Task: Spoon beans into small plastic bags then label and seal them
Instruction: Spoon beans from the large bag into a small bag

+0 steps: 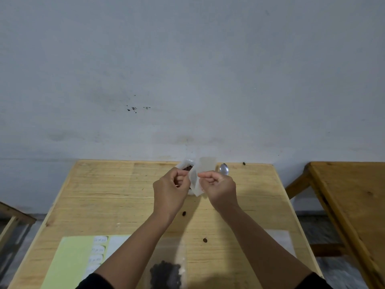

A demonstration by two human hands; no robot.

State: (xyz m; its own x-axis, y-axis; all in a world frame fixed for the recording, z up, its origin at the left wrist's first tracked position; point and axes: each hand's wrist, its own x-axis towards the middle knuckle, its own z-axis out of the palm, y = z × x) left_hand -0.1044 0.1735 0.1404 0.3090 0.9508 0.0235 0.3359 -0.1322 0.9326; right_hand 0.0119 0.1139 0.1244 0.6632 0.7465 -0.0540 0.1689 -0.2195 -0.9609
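left grip: left hand (pixel 169 189) fingers curled, pinching left edge of small plastic bag (pixel 200 176)
right grip: right hand (pixel 218 187) pinching bag's right side
bag: held up, frame centre, above table (pixel 125 197)
behind bag: white container of beans (pixel 187 166), partly hidden by left hand
spoon (pixel 224 170): just right of bag
lower frame: filled bag of beans (pixel 165 272) between forearms; label sheet (pixel 83 259) lower left
loose beans (pixel 184 213): scattered on table

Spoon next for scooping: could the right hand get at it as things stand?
Probably yes: the spoon lies uncovered just beyond the right hand, but that hand pinches the small bag and must release first.
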